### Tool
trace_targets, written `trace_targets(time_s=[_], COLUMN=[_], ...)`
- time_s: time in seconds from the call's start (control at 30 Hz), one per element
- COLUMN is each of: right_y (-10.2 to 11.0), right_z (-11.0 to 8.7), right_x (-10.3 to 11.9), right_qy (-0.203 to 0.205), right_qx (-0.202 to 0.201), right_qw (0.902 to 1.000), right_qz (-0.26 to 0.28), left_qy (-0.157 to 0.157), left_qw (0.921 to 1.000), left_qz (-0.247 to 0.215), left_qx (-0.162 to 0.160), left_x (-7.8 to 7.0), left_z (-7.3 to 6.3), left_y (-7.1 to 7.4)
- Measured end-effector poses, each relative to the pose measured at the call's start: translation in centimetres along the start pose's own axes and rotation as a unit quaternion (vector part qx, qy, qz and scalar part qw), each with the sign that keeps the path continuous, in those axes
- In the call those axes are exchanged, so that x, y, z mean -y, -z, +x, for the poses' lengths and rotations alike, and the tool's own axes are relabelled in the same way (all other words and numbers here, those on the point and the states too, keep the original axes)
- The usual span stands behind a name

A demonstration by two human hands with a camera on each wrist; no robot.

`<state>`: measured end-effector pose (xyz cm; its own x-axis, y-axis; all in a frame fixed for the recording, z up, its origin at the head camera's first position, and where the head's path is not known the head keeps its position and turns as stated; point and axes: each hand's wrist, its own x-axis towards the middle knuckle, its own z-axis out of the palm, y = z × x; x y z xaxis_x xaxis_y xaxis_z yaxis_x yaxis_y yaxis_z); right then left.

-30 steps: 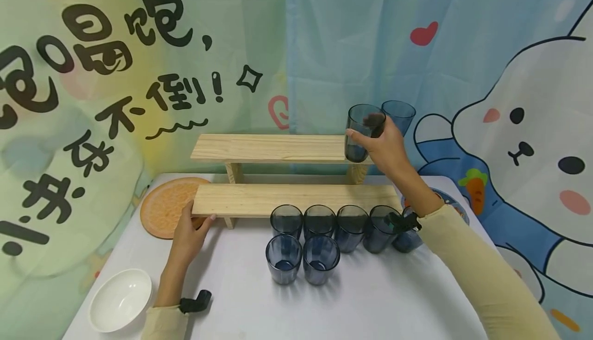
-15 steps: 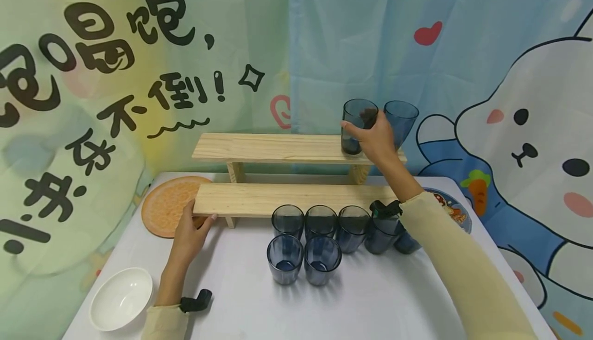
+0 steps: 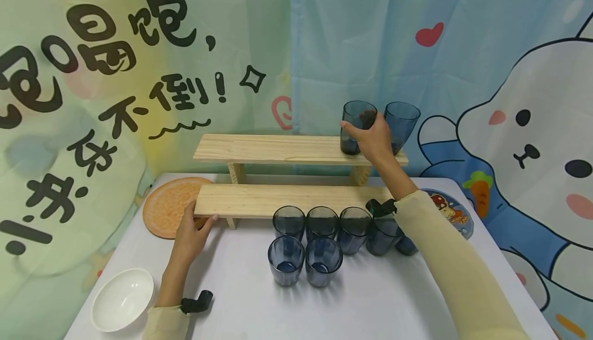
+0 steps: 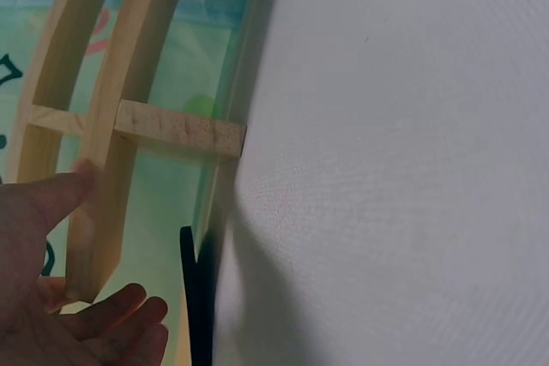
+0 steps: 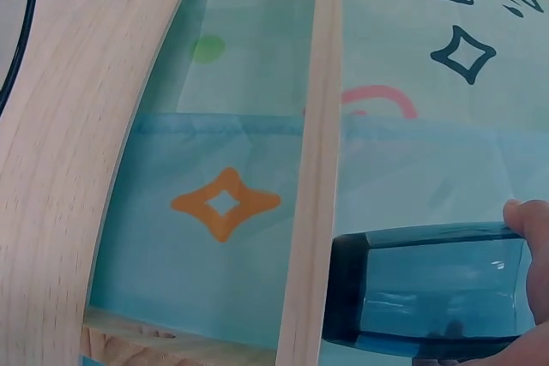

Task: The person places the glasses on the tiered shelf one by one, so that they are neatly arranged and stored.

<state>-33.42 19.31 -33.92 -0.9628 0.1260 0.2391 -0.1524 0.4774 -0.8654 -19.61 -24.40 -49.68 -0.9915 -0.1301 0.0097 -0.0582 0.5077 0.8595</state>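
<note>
My right hand [image 3: 376, 141] grips a blue drinking glass [image 3: 349, 136], which stands upright at the right part of the upper wooden shelf [image 3: 273, 148]. In the right wrist view, the base of that glass [image 5: 429, 289] meets the shelf edge [image 5: 310, 160]. Another blue glass [image 3: 402, 118] is just right of it, partly behind the hand. My left hand [image 3: 189, 237] holds the left end of the lower shelf [image 3: 278, 200]. Seen from the left wrist, the thumb lies on the board [image 4: 107, 186] and a finger goes round its end, the other fingers loosely curled.
Before the lower shelf stand several blue glasses [image 3: 286, 262] in two rows, the rightmost partly hidden by my right sleeve. A white bowl [image 3: 122, 300] sits front left. An orange round mat [image 3: 169, 208] lies left, a patterned blue one [image 3: 456, 214] right.
The right hand has brought the glass slightly left and back, setting it on the upper shelf beside the other glass. My left hand has stayed at the lower shelf's end.
</note>
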Motion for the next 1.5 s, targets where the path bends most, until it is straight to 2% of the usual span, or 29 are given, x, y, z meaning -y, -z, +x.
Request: trace_targets(time_s=[0.27, 0.43, 0.67, 0.8, 0.9, 1.07, 1.3, 1.5], right_y=[-0.5, -0.6, -0.1, 0.7, 1.4, 2.6, 2.8, 2.0], right_z=[-0.1, -0.7, -1.9, -3.3, -4.7, -7.7, -13.6, -18.9], right_x=[-0.5, -0.9, -1.0, -0.5, -0.2, 0.0, 0.2, -0.5], right_qy=[0.001, -0.015, -0.004, -0.015, -0.022, -0.005, 0.027, 0.029], right_qx=[-0.007, 0.009, 0.025, 0.044, 0.062, 0.088, 0.139, 0.127], right_qw=[1.0000, 0.9998, 0.9997, 0.9985, 0.9970, 0.9958, 0.9869, 0.9809], right_qz=[0.006, 0.005, -0.007, -0.030, -0.042, -0.025, 0.076, 0.144], left_qy=[-0.001, -0.002, -0.001, -0.003, -0.003, -0.001, 0.001, -0.004], left_qw=[1.0000, 1.0000, 1.0000, 1.0000, 1.0000, 1.0000, 1.0000, 1.0000], left_qz=[-0.004, -0.003, 0.003, 0.003, 0.000, 0.006, -0.002, -0.002], left_qx=[0.001, -0.001, 0.002, 0.004, 0.004, 0.005, 0.002, 0.001], left_x=[-0.1, 0.0, 0.0, 0.0, -0.1, 0.0, 0.0, -0.1], left_z=[-0.1, -0.2, -0.3, -0.3, -0.2, -0.3, -0.2, -0.1], left_y=[0.1, 0.0, -0.1, -0.1, -0.1, -0.1, 0.0, -0.2])
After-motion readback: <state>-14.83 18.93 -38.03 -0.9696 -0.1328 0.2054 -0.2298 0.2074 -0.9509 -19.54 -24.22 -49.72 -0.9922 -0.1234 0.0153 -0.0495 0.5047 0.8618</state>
